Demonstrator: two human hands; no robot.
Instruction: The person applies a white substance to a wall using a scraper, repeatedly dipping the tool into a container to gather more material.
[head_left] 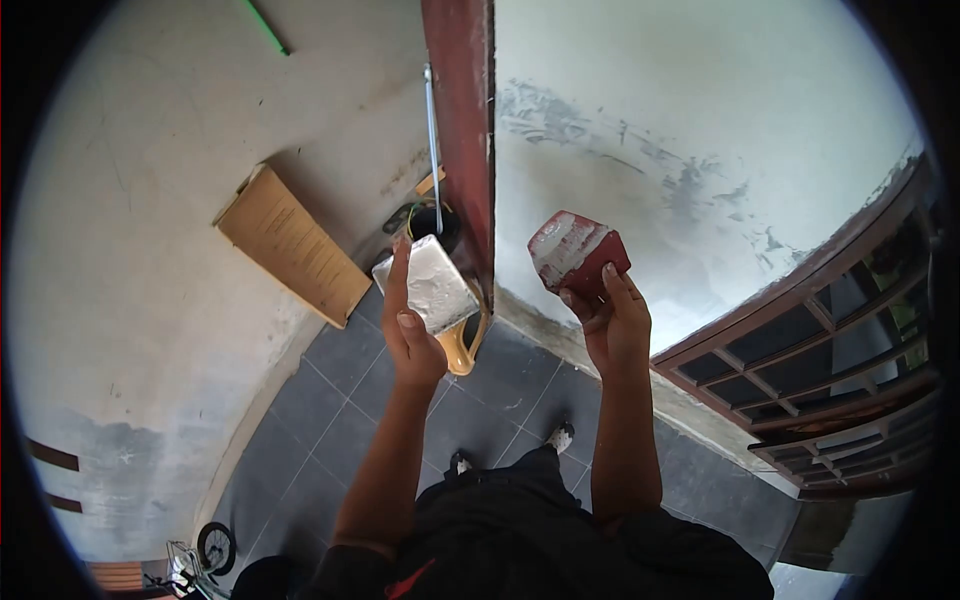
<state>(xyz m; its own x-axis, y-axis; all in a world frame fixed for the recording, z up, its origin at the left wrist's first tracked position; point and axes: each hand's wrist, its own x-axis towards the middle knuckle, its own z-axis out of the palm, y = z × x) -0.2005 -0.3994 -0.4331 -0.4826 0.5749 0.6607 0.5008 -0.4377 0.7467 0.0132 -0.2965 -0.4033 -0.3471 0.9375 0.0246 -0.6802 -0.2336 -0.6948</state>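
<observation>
My right hand [618, 315] grips a red scraper [610, 265] by its lower edge, with fingers and thumb on its near side. Whitish paste is smeared across the scraper's face, which is held up before the pale wall. My left hand [412, 335] is raised with its fingers stretched out and held together, and the palm faces right. Behind the left hand is a square, silvery tray-like surface [438, 285], showing on both sides of the fingers. I see no grip on it. A yellow chair or stool [460, 352] is partly visible beneath that surface.
A pale wall [600, 160] with grey patches rises at right, above a brown-framed window [830, 320]. A cardboard piece [295, 245] leans on the left wall. A dark red post [465, 130] and a long pole [432, 140] stand ahead. Dark tiles [340, 400] cover the floor; a bicycle [200, 560] is lower left.
</observation>
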